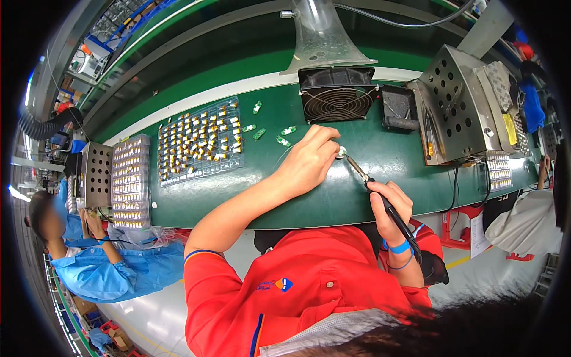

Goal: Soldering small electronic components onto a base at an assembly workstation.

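Note:
My left hand (306, 162) is closed, its thumb and fingers pinching a small green-and-white circuit board piece (341, 153) over the green bench. Most of that piece is hidden by the fingertips. In my right hand (391, 209) is a soldering iron (357, 169), gripped by its black handle, with its metal tip at or very near the piece. I cannot tell whether the tip touches it. Several similar green-and-white pieces (283, 141) lie loose left of my left hand. Farther left, a clear tray (233, 166) bears rows of small white-and-yellow parts.
A black fan (336, 102) stands behind my hands under a clear duct hood (324, 50). To its right are a black dish (399, 108) and a perforated metal box (449, 98). More filled trays (131, 178) sit at far left, near a person in blue (119, 271).

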